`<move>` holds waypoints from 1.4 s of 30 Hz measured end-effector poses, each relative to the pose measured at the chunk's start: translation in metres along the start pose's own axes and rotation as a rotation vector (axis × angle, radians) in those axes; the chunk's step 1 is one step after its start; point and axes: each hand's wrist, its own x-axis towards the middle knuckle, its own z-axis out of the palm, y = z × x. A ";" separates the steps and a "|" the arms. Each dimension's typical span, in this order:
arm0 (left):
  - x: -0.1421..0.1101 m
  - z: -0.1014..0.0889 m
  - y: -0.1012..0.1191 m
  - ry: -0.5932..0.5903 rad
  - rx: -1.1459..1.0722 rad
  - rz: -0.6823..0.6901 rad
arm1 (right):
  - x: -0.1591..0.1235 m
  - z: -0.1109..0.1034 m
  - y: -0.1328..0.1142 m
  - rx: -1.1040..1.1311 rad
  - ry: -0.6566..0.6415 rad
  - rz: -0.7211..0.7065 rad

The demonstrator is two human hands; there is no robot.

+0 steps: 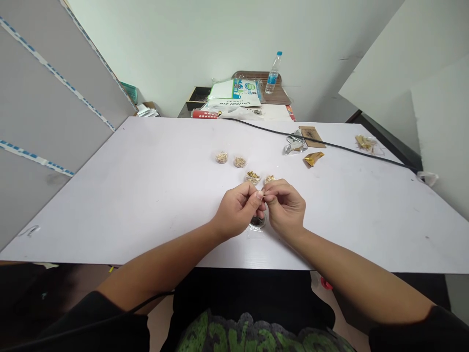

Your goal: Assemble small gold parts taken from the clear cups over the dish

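"Cestbon" on white packaging (234, 103)

Single head-worn camera is looking forward and down. The shirt (252, 310) is filling the bottom edge, nearest the lens; the left hand (236, 210) and right hand (287, 208) are sitting near the centre, at close range. The white table (154, 195) is spreading across the middle, seen from above its near edge, while the wall (183, 39) is closing off the top, farthest away.
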 end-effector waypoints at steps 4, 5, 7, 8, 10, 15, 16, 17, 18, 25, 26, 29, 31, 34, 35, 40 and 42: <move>-0.001 -0.001 0.000 -0.004 0.011 -0.009 | 0.000 -0.005 0.005 -0.032 -0.026 -0.068; -0.001 -0.001 0.000 -0.004 0.013 -0.011 | 0.000 -0.006 0.006 -0.043 -0.033 -0.086; -0.001 -0.001 0.000 -0.003 0.016 -0.013 | 0.000 -0.007 0.008 -0.065 -0.046 -0.112; -0.001 -0.002 -0.001 -0.003 0.018 -0.012 | 0.000 -0.008 0.009 -0.075 -0.051 -0.119; 0.000 -0.002 -0.002 -0.005 0.027 -0.008 | 0.000 -0.008 0.009 -0.090 -0.057 -0.123; 0.001 -0.004 -0.003 -0.006 0.073 -0.003 | 0.001 -0.010 0.010 -0.110 -0.077 -0.130; 0.002 -0.005 -0.003 -0.011 0.085 -0.007 | 0.001 -0.011 0.011 -0.116 -0.088 -0.138; 0.002 -0.006 -0.002 -0.017 0.096 -0.012 | 0.001 -0.012 0.012 -0.126 -0.101 -0.147; 0.002 -0.006 -0.002 -0.023 0.104 -0.018 | 0.001 -0.013 0.013 -0.137 -0.115 -0.157; 0.006 -0.010 -0.002 -0.026 0.083 -0.094 | 0.003 -0.015 0.017 -0.214 -0.164 -0.163; 0.007 -0.011 -0.002 -0.030 0.069 -0.105 | 0.004 -0.015 0.017 -0.219 -0.169 -0.155; 0.008 -0.013 -0.001 -0.046 0.015 -0.121 | 0.005 -0.015 0.017 -0.224 -0.195 -0.133; 0.008 -0.014 0.000 -0.056 -0.020 -0.121 | 0.006 -0.016 0.018 -0.223 -0.208 -0.103; 0.007 -0.014 0.001 -0.054 -0.051 -0.134 | 0.007 -0.018 0.018 -0.201 -0.200 -0.037; 0.007 -0.014 0.001 -0.049 -0.056 -0.138 | 0.007 -0.019 0.017 -0.177 -0.191 0.001; 0.009 -0.016 0.001 -0.019 -0.052 -0.115 | 0.009 -0.022 0.014 -0.035 -0.161 0.230; 0.010 -0.017 0.001 -0.002 -0.032 -0.111 | 0.010 -0.022 0.012 -0.001 -0.159 0.273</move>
